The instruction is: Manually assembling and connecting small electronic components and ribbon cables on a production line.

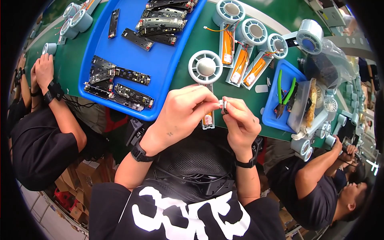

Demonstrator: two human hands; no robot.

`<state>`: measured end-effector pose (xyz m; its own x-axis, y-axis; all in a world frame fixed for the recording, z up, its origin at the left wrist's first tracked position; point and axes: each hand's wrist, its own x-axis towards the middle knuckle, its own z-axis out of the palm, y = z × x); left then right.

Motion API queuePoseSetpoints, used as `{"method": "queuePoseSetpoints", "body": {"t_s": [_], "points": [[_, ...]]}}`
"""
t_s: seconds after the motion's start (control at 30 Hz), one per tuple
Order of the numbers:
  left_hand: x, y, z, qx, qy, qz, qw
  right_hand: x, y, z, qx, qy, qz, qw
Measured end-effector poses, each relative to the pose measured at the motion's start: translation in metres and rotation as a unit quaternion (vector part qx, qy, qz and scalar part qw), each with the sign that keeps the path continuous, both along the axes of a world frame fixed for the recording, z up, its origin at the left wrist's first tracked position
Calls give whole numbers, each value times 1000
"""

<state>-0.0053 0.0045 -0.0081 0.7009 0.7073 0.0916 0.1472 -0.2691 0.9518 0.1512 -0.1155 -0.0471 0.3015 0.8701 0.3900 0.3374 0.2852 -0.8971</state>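
Observation:
My left hand (182,114) and my right hand (242,122) meet at the table's near edge, fingertips pinched together. Between them is a small white connector (221,104), held by the left fingertips. A small dark piece (225,108) sits in the right fingertips; its kind is too small to make out. Just behind lies a pale blue round fan head (205,67) with a silver centre. Its handle runs toward me under my hands, mostly hidden, and the end of an orange battery (207,119) shows below them.
A blue tray (160,86) with several black circuit boards (132,93) stands left. Several fan units with orange batteries (241,64) lie behind. At right, a smaller blue tray (274,114) holds green-handled cutters (285,94) beside a clear box (301,106). People sit on both sides.

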Motion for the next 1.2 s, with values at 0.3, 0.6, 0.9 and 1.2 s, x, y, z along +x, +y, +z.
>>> {"method": "queuePoseSetpoints", "body": {"t_s": [0.3, 0.6, 0.9, 1.2], "points": [[0, 0, -4, -14, -39, 16, 999, 4, 0, 0, 1, 58, 28, 998], [0, 4, -11, 9, -65, 2, 998, 6, -1, 0, -3, 84, 46, 995], [-18, -34, 8, -60, 30, 190, 979, -12, 11, 30, -83, 291, -18, 953], [-9, -36, -14, -296, -142, 217, 919, -16, 17, 27, -60, 560, -29, 826]]}}
